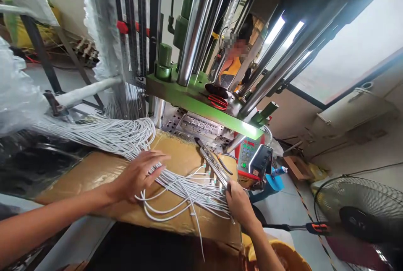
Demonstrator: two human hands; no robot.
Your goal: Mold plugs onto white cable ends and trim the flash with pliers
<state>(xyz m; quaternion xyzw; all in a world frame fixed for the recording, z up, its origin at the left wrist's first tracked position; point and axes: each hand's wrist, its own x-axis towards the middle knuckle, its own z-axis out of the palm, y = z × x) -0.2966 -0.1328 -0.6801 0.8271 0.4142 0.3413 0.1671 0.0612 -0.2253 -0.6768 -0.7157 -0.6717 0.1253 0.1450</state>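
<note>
A bundle of thin grey-white cables (179, 185) lies across the brown cardboard-covered worktop (103, 170). Over the bundle is my left hand (143, 174), its fingers stretched out and thumb apart, touching or just above the cables; its underside is hidden. My right hand (238, 201) is closed at the near end of a long metal bar (211, 160), beside the cable tips; its fingertips are partly hidden. Several cable ends with small pale-green connectors (215, 181) lie along the bar. One loose cable (199, 233) hangs over the front edge.
Behind the worktop stands a green press (201, 105) with steel columns and a metal mould (200, 125). Red-handled scissors (218, 102) lie on its plate. A control box (248, 157) and a fan (359, 212) are at right. Another person (233, 67) is beyond the press.
</note>
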